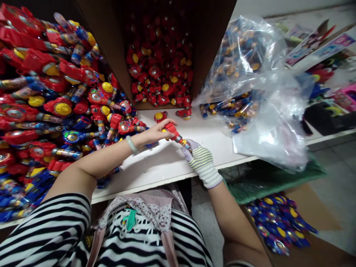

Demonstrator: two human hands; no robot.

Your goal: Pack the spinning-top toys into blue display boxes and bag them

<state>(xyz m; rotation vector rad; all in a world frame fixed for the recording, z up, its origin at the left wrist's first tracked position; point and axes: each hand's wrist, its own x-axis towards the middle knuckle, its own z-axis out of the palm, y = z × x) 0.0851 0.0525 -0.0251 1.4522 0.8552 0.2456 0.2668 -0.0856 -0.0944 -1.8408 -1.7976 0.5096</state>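
Observation:
Over the white table (pixel 155 167), my bare left hand (pixel 160 131) is closed around the red body of a toy (pixel 171 129) with a yellow part. My right hand (pixel 196 154), in a striped glove, grips the printed tube (pixel 185 144) at the toy's other end. Tube and red body look joined in one line, tilted down to the right. Just beyond my left hand lie a red toy piece with a yellow disc (pixel 160 116) and another red piece (pixel 184 113). What my fingers do beneath the toy is hidden.
A big pile of red and blue toys with tubes (pixel 41 111) covers the left. An open cardboard box (pixel 204 48) holds red pieces at the back. Clear plastic bags (pixel 267 111) with printed tubes lie to the right. Blue toys (pixel 278 222) sit in a lower box at bottom right.

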